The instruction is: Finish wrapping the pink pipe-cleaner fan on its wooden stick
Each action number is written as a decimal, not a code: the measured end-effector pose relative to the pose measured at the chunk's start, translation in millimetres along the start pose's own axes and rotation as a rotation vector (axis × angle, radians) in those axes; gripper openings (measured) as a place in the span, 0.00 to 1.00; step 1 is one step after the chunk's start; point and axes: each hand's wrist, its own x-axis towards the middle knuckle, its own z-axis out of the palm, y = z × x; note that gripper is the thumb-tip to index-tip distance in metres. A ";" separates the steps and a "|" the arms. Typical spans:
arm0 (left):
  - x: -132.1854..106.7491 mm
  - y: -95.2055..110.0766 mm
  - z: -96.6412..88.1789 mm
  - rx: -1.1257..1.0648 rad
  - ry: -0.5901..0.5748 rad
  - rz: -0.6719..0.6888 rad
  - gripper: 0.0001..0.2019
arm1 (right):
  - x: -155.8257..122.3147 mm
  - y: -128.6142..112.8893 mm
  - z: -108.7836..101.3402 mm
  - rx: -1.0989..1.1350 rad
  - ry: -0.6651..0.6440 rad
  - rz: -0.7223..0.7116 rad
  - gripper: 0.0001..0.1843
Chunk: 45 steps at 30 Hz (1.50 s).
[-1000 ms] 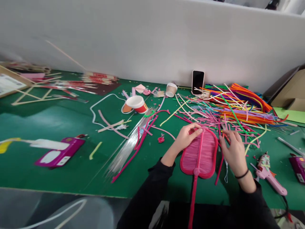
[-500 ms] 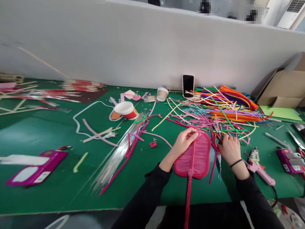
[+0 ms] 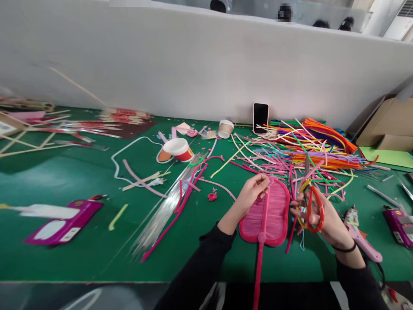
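A pink fan-shaped piece [image 3: 277,215] with a fuzzy rim and a long stem lies at the table's front edge. My left hand [image 3: 254,191] pinches its top end, thumb and fingers closed on the rim. Just right of it, my right hand [image 3: 325,217] holds scissors [image 3: 314,211] with red-orange and yellow handles, blades pointing away from me. Beneath the scissors lie dark pink strips [image 3: 292,234] and a thin light-blue cord loop [image 3: 302,243].
Colourful pipe cleaners [image 3: 329,146] are heaped at the back right, near a propped phone [image 3: 260,117]. A pink glue gun [image 3: 361,237] lies to the right. Left are clear filaments [image 3: 164,206], a paper cup [image 3: 180,150] and a purple box [image 3: 71,221].
My right hand has picked up the scissors from the table and raised them beside the pink piece. My left hand keeps its hold. The view has shifted slightly.
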 end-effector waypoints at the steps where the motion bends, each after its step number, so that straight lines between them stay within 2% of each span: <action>1: -0.6 0.9 0.5 -0.022 -0.004 -0.005 0.18 | -0.6 2.9 2.6 0.008 -0.026 -0.029 0.45; 4: -2.1 3.8 0.6 -0.089 -0.011 -0.022 0.18 | 3.7 14.3 5.9 -0.154 -0.083 -0.165 0.57; 6: -2.8 5.9 0.0 -0.138 -0.012 -0.040 0.19 | 8.2 22.2 8.4 -0.359 -0.021 -0.265 0.58; 7: -3.2 7.1 -0.4 -0.164 -0.013 -0.050 0.20 | 10.2 25.8 10.6 -0.483 0.047 -0.305 0.53; 9: -4.6 9.5 -0.7 -0.216 -0.020 -0.069 0.21 | 13.0 32.3 16.8 -0.719 0.186 -0.361 0.38; 11: -6.7 11.8 -0.2 -0.256 -0.033 -0.083 0.21 | 14.3 37.8 23.4 -0.860 0.257 -0.398 0.26; 12: -7.8 12.7 0.4 -0.270 -0.042 -0.091 0.21 | 14.6 40.1 26.1 -0.887 0.271 -0.416 0.24; 15: -10.7 12.9 3.1 -0.286 -0.067 -0.109 0.19 | 15.7 44.8 30.9 -0.906 0.268 -0.467 0.27; 21: -11.8 1.7 10.0 -0.251 -0.125 -0.102 0.17 | 21.2 46.4 35.2 -0.922 0.160 -0.502 0.26; 25: -13.6 -3.3 14.8 -0.188 -0.141 -0.054 0.16 | 22.5 47.0 37.8 -0.919 0.178 -0.500 0.26; 28: -15.9 -2.5 18.6 -0.144 -0.094 0.006 0.16 | 21.2 44.8 37.0 -0.943 0.188 -0.504 0.26; 33: -18.3 2.3 23.0 -0.090 -0.009 0.075 0.16 | 17.5 34.6 35.1 -0.973 0.132 -0.454 0.22; 45: -18.7 7.7 23.3 -0.034 0.008 0.080 0.15 | 20.2 28.6 39.6 -1.087 0.143 -0.471 0.26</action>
